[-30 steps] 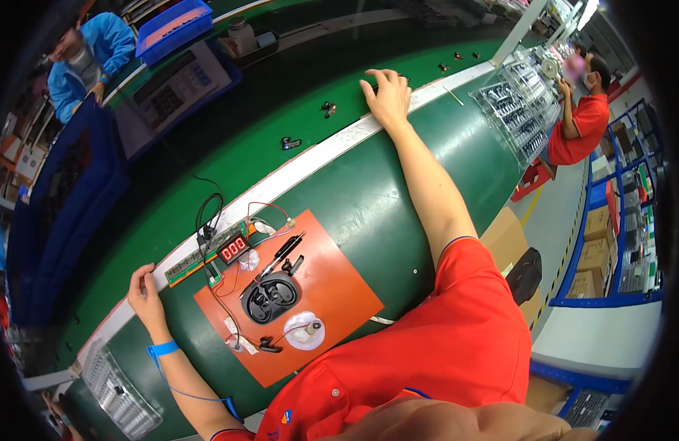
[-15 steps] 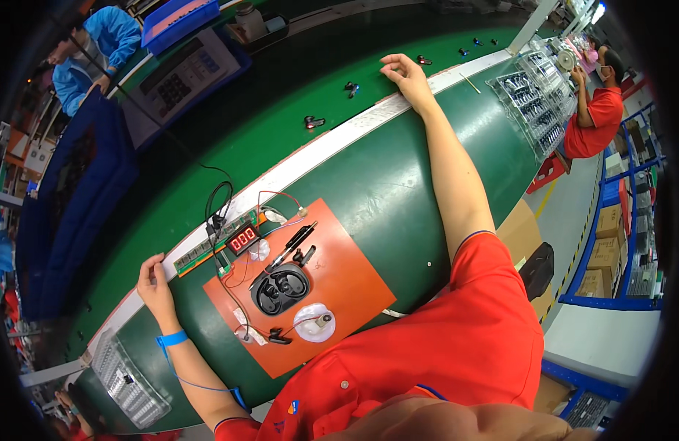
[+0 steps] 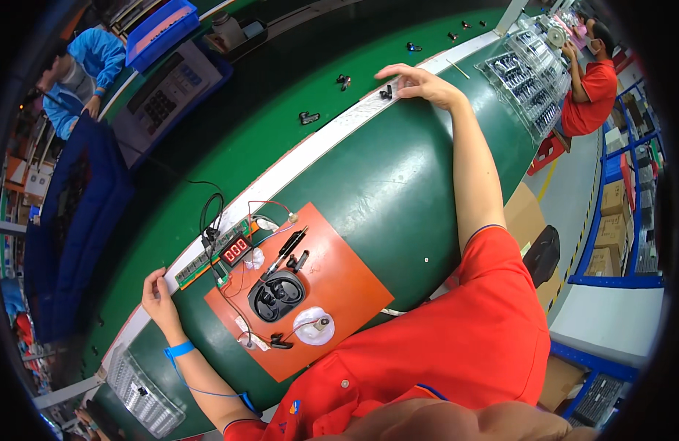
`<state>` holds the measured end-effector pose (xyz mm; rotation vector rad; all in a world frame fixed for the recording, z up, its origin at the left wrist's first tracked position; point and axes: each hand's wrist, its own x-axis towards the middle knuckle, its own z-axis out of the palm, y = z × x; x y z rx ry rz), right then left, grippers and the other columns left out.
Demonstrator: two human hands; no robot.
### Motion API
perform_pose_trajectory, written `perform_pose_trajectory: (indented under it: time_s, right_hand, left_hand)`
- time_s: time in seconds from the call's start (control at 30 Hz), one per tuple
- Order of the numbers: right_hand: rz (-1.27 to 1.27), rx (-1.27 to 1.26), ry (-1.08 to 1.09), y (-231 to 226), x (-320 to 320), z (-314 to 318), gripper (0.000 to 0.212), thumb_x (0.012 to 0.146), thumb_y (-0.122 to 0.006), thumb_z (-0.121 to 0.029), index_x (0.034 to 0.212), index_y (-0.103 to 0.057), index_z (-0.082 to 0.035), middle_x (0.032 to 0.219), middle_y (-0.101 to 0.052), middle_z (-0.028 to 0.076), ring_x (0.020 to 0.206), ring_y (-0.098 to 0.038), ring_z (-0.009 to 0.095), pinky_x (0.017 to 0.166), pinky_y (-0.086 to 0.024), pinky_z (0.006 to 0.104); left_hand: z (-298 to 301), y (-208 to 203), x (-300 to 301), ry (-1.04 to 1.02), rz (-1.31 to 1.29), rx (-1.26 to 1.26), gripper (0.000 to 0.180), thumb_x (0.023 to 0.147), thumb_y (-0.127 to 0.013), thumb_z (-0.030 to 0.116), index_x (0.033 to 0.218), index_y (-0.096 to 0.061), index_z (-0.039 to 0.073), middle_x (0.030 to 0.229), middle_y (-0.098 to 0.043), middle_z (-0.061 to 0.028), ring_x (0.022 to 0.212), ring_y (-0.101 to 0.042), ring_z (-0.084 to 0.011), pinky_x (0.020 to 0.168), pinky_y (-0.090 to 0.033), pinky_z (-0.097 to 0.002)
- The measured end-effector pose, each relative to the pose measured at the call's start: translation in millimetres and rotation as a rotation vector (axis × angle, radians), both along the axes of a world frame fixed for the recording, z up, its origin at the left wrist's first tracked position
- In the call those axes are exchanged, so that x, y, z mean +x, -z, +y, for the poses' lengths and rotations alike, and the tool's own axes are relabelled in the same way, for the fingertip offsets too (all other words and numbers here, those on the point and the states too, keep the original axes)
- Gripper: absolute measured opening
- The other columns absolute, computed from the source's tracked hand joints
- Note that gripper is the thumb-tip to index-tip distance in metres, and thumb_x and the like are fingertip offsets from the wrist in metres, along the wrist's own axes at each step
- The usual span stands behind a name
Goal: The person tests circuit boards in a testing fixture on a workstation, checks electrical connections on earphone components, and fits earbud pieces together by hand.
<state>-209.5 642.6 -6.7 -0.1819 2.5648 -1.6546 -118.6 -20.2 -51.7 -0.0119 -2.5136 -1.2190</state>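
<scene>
My right hand [image 3: 417, 81] is stretched far out over the white strip along the green conveyor, fingers curled around a small black part [image 3: 386, 92] lying at the strip's edge. My left hand [image 3: 159, 292] rests on the white strip near the left, fingers bent, holding nothing; a blue strap [image 3: 179, 349] circles that wrist. Between my arms lies an orange mat [image 3: 347, 287] carrying a black fixture [image 3: 276, 295], a white round disc [image 3: 314, 326], a black pen-like tool [image 3: 289, 245] and a small board with a red digit display [image 3: 235, 248].
Several small black parts [image 3: 309, 117] lie spaced along the green belt. A tray of parts [image 3: 527, 81] stands at the right, another tray [image 3: 142, 386] at the lower left. One person in red sits at the far right, one in blue at the upper left.
My right hand has drawn back from the belt to the white strip and closed around a small black part there. My left hand has stayed on the strip.
</scene>
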Motion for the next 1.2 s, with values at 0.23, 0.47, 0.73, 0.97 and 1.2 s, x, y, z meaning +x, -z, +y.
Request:
perform_pose_trajectory:
  time_s: [0.23,0.47,0.73,0.97,1.2]
  right_hand:
    - [0.088,0.193,0.071,23.1,-24.3,-2.7,0.02,0.081,-0.07,-0.007,0.101,-0.068,-0.007,0.081,-0.059,-0.003,0.074,-0.05,0.008,0.073,-0.045,0.0245]
    - [0.428,0.462,0.546,46.8,-42.3,-11.0,0.015,0.079,-0.074,-0.016,0.092,-0.068,-0.01,0.075,-0.066,-0.001,0.068,-0.061,0.012,0.066,-0.049,0.0279]
    - [0.322,0.275,0.585,55.9,-63.3,24.6,0.018,0.083,-0.07,-0.013,0.1,-0.069,-0.007,0.083,-0.07,0.002,0.077,-0.065,0.01,0.074,-0.051,0.0249]
    - [0.425,0.39,0.681,68.8,-73.4,19.7,0.018,0.085,-0.065,-0.018,0.099,-0.07,-0.009,0.088,-0.071,0.006,0.082,-0.068,0.018,0.077,-0.052,0.0315]
    - [0.582,0.521,0.683,68.6,-67.1,33.5,0.027,0.091,-0.059,-0.031,0.105,-0.069,-0.01,0.096,-0.07,0.012,0.09,-0.067,0.025,0.08,-0.051,0.0343]
  left_hand:
    - [0.8,0.2,-0.5,0.009,0.001,0.019,0.016,0.095,-0.057,0.014,0.098,-0.067,0.002,0.097,-0.069,-0.0033,0.083,-0.058,-0.0085,0.073,-0.044,-0.0224]
    - [-1.7,0.3,1.9,0.024,-0.006,0.023,0.016,0.095,-0.057,0.014,0.099,-0.067,0.003,0.097,-0.069,-0.003,0.085,-0.058,-0.0089,0.074,-0.044,-0.0226]
    - [1.1,1.7,-3.0,0.03,-0.055,0.003,0.016,0.096,-0.054,0.009,0.103,-0.065,-0.001,0.103,-0.067,-0.0083,0.096,-0.061,-0.0144,0.088,-0.045,-0.0266]
    - [-3.7,-3.4,1.3,0.01,-0.032,-0.004,0.017,0.095,-0.055,0.009,0.102,-0.065,-0.002,0.102,-0.068,-0.0089,0.095,-0.061,-0.0148,0.087,-0.046,-0.0269]
    - [-2.5,3.7,-0.9,-0.003,-0.049,-0.035,0.017,0.095,-0.057,0.012,0.101,-0.067,0.0,0.102,-0.068,-0.008,0.097,-0.062,-0.0165,0.09,-0.046,-0.028]
